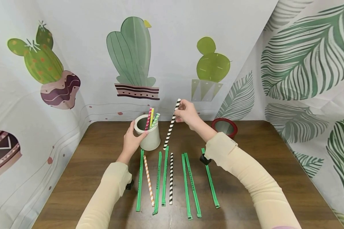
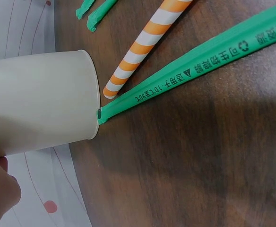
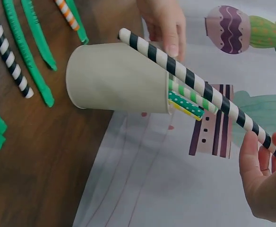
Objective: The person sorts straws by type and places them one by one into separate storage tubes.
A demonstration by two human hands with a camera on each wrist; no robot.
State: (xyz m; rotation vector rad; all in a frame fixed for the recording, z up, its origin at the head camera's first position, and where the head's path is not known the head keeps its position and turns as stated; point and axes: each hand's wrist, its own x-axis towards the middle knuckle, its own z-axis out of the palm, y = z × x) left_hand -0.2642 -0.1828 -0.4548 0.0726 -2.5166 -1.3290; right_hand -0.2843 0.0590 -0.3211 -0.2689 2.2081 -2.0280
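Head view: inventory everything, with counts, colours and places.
Cup: one, off-white, back of table
Cup straws: count unclear, pink, yellow, green, inside
Held straw: one, black-striped, right of cup
Loose straw: one, black-striped, front centre
Paper straw: one, orange-striped, left of centre
Wrapped straws: six, green, across table front
Container: one, red-rimmed, back right
Table: one, brown, beneath
Printed backdrop: count unclear, mostly white, behind table
Wrist cameras: two, black, on wrists
Sleeves: two, cream, on arms
Left grip: one, holding cup
Right grip: one, pinching held straw
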